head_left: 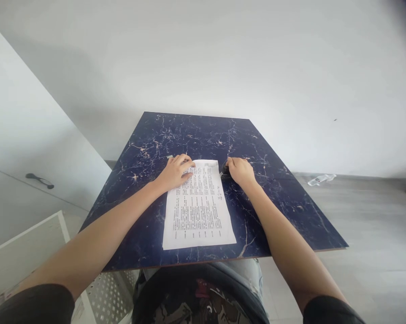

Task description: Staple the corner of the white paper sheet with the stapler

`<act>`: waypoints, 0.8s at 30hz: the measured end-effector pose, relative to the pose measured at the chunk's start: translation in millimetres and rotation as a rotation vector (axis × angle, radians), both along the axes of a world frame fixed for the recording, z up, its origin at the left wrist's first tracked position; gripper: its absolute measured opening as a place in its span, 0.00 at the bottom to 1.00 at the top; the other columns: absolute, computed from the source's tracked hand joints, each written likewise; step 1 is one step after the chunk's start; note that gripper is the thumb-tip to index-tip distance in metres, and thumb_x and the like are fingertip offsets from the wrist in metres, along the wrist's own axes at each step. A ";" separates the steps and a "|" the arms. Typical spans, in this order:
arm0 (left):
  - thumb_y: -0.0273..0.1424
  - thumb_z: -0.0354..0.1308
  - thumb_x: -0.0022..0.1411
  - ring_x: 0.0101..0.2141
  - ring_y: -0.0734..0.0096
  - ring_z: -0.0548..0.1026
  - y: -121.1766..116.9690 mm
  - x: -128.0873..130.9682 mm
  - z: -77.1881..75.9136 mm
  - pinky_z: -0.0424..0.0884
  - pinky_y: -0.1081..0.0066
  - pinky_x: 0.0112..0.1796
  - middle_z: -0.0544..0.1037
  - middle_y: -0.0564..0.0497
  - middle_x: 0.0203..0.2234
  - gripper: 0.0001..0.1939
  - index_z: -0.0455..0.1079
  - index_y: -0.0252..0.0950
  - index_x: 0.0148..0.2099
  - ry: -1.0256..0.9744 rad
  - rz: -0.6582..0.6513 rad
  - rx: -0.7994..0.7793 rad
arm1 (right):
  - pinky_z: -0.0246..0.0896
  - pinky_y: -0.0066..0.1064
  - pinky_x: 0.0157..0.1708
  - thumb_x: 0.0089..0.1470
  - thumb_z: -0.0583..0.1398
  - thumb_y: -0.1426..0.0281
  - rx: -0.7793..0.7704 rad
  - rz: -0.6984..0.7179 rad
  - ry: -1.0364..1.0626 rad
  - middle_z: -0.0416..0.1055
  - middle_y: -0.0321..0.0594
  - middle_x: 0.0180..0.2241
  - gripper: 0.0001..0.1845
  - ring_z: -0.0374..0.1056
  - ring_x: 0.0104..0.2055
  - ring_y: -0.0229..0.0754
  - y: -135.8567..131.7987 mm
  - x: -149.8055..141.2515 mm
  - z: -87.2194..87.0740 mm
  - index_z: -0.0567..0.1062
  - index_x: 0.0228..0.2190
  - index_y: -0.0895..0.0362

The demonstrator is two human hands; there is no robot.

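Note:
A sheaf of printed paper (199, 211) lies on the dark blue marble-patterned table (189, 130), its short edge towards me. Handwritten marks show near its upper right side. My left hand (178, 171) rests on the upper left edge of the paper, fingers apart and thumb on the print. Just beyond the paper's upper right edge, my right hand (241, 171) is closed around a small black object (225, 173) that looks like a stapler. Most of it is hidden by the fingers. A small pale item (169, 157) peeks out by my left fingers, too small to name.
A white wall (203, 58) stands behind the table. To the left are a white cabinet with a dark handle (40, 180) and a white perforated basket (105, 292). A clear plastic item (321, 180) lies on the grey floor (324, 207) at the right.

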State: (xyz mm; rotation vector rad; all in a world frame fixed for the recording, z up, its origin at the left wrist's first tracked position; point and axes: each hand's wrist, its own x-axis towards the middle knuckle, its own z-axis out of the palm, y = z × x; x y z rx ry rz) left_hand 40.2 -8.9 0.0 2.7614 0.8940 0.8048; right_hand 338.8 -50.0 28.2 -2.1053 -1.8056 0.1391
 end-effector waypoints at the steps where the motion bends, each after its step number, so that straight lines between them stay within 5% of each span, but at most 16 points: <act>1: 0.33 0.56 0.71 0.54 0.51 0.69 0.1 0.0 -0.3 0.63 0.46 0.58 0.70 0.43 0.53 0.12 0.72 0.42 0.55 0.000 -0.001 -0.005 | 0.64 0.40 0.44 0.71 0.45 0.60 0.000 -0.001 -0.018 0.81 0.52 0.40 0.28 0.75 0.44 0.56 0.0 -0.5 -0.1 0.82 0.34 0.54; 24: 0.32 0.57 0.71 0.52 0.51 0.70 -1.8 0.3 -1.6 0.65 0.48 0.55 0.70 0.43 0.53 0.12 0.70 0.41 0.55 0.030 0.019 0.029 | 0.65 0.43 0.47 0.71 0.45 0.63 -0.011 -0.025 -0.126 0.81 0.55 0.39 0.28 0.76 0.44 0.58 -3.9 -10.8 7.1 0.82 0.35 0.56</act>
